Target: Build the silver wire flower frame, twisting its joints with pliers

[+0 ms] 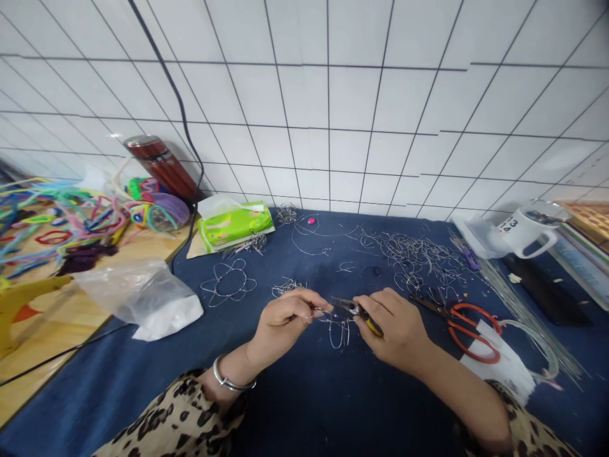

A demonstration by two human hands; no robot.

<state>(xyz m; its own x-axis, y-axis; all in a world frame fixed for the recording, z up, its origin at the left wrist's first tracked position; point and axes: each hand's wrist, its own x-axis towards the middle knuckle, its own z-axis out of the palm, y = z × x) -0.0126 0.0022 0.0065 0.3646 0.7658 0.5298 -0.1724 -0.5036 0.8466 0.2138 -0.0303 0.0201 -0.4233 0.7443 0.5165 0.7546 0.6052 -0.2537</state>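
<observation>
My left hand [288,320] pinches a thin wire piece [339,336] bent into loops, which hangs between my two hands over the blue cloth. In my right hand [397,330] is a pair of pliers [366,317] with yellow handles, my fingers wrapped round them. The jaws point left, close to the wire piece; whether they touch it I cannot tell. A flower-shaped wire piece [229,281] lies on the cloth to the left. Just beyond my left hand sits a small heap of wire bits [289,287].
Red-handled scissors [476,333], a white paper [499,368] and long straight wires [528,311] lie at right, near a white mug [530,231]. Tangled wire [423,257] spreads behind. At left are a green tissue pack [236,227], a plastic bag [147,292] and a red flask [164,166].
</observation>
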